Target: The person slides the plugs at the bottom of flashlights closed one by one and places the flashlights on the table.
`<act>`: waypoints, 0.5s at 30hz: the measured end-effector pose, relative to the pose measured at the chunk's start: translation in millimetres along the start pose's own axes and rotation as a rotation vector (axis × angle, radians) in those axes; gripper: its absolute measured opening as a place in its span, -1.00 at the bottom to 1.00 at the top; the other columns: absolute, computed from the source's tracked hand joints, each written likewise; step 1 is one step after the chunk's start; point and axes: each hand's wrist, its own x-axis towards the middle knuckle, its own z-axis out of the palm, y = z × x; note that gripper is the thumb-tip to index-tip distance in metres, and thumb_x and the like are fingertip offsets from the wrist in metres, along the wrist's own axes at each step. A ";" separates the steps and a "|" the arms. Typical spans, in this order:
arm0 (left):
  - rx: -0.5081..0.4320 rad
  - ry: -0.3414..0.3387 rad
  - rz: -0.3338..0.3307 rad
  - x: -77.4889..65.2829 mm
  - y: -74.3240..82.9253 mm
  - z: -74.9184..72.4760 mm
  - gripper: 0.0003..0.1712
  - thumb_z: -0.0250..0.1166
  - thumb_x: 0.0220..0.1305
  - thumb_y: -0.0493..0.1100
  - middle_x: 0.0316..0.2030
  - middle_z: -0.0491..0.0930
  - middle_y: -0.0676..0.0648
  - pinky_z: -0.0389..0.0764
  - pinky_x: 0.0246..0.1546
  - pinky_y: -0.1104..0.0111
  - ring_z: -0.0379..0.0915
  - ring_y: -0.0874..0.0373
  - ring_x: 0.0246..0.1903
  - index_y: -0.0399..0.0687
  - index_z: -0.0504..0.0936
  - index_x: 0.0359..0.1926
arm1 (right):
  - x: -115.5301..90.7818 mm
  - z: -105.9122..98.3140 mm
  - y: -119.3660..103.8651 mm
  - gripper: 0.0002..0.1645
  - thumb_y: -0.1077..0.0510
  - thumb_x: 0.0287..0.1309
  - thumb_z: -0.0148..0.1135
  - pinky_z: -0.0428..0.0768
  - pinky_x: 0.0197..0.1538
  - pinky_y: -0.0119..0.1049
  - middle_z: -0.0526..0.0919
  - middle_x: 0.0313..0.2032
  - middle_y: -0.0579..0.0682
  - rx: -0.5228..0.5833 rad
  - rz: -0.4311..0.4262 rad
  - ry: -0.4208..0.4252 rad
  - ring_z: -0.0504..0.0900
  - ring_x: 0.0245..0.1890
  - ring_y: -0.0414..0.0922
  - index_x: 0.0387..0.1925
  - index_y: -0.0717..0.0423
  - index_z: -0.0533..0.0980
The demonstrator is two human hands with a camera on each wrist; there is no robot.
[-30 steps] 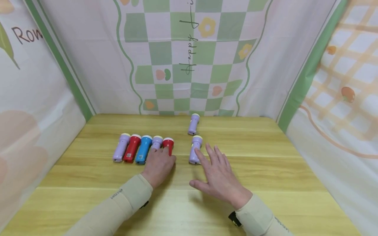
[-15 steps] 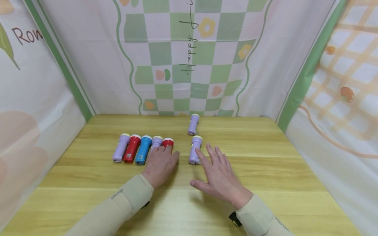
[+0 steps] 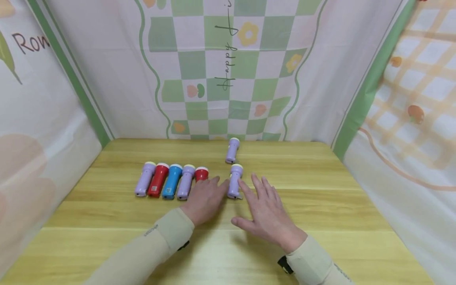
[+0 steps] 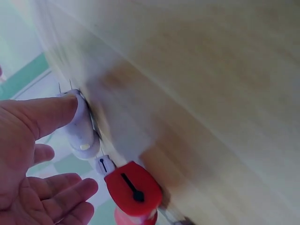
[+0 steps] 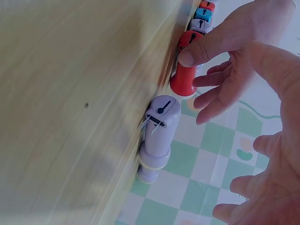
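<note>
My left hand (image 3: 204,200) lies over the lower part of a red flashlight (image 3: 201,173), the right end of a row. Its thumb is stretched toward a purple flashlight (image 3: 234,182) and overlaps it in the left wrist view; the other fingers are loosely bent and grip nothing. That red flashlight shows its base end (image 4: 133,187) there. My right hand (image 3: 268,215) hovers with spread fingers just right of the purple flashlight, index fingertip beside its body. In the right wrist view this purple flashlight (image 5: 161,126) has two metal prongs sticking out near its base.
Left of the red flashlight lie a purple (image 3: 186,183), a blue (image 3: 172,182), another red (image 3: 158,181) and another purple flashlight (image 3: 145,180), side by side. One more purple flashlight (image 3: 232,150) lies farther back on the wooden table (image 3: 303,166). Patterned cloth (image 3: 217,59) walls surround it.
My left hand has moved right, off the purple flashlight in the row, and its thumb has swung out toward the separate purple flashlight. My right hand has hardly moved.
</note>
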 end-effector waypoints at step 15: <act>-0.090 -0.101 -0.008 24.4 16.0 0.4 -0.29 0.36 0.44 -0.01 0.30 0.54 -0.36 0.78 -0.14 0.03 0.73 -0.15 -0.11 0.15 0.34 0.52 | -2.8 -1.6 3.5 0.19 -0.43 0.18 0.37 0.11 0.46 0.50 -0.03 0.61 0.36 0.008 0.012 0.014 -0.04 0.57 0.46 0.65 -0.11 0.07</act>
